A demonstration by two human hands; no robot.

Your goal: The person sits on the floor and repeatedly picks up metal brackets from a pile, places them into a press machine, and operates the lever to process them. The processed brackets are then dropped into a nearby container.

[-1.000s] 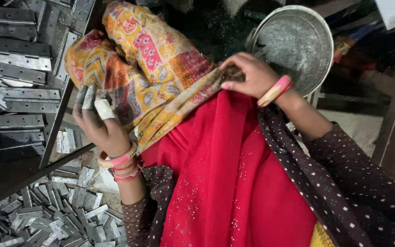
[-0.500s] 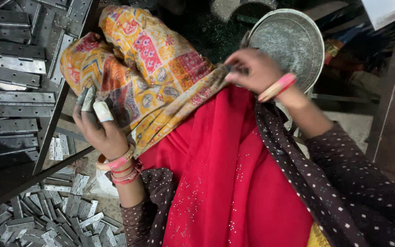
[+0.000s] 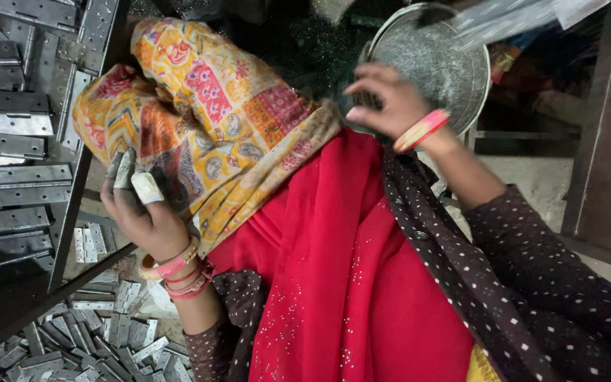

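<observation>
Cloth fills most of what we see: a red drape (image 3: 348, 283) runs down the middle, a dark dotted sleeve (image 3: 532, 283) crosses it on the right, and a yellow patterned cloth (image 3: 213, 120) lies bunched above, spreading from the upper left toward the centre. Along the left edge we see long grey hinges (image 3: 8, 124) laid in rows on a dark metal frame (image 3: 72, 212), and below them a loose heap of small hinges (image 3: 86, 346) on the floor. At top right stands a round metal pan (image 3: 440, 64) with grey grit inside. Our right hand (image 3: 387, 102) hovers at the pan's near rim, fingers curled loosely, its hold too blurred for us to tell. Our left hand (image 3: 143, 212) rests against the patterned cloth's lower left edge, fingertips wrapped in pale tape, pinching a small grey metal piece (image 3: 123, 168). Pink bangles (image 3: 178, 272) ring that wrist.
</observation>
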